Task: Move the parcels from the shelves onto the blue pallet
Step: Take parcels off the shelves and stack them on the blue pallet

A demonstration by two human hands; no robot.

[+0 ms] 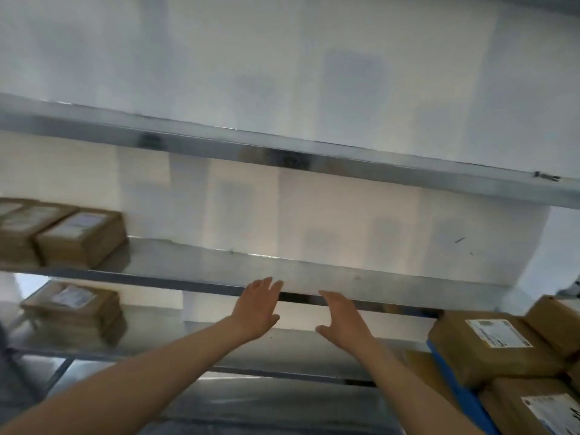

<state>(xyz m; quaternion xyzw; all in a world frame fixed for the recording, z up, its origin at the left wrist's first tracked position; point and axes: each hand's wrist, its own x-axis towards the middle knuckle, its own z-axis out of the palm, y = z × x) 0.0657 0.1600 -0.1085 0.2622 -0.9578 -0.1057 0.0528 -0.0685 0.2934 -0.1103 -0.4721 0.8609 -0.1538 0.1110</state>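
both hands are empty with fingers spread, the left hand (257, 309) and right hand (342, 318) raised side by side before the front edge of the middle metal shelf (219, 265). brown parcels (81, 237) sit at that shelf's far left, another stack (73, 312) on the shelf below. more parcels (489, 346) lie on the blue pallet (455, 378) at near right.

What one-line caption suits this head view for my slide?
Both empty hands, left hand and right hand, reach toward metal shelves holding brown parcels.
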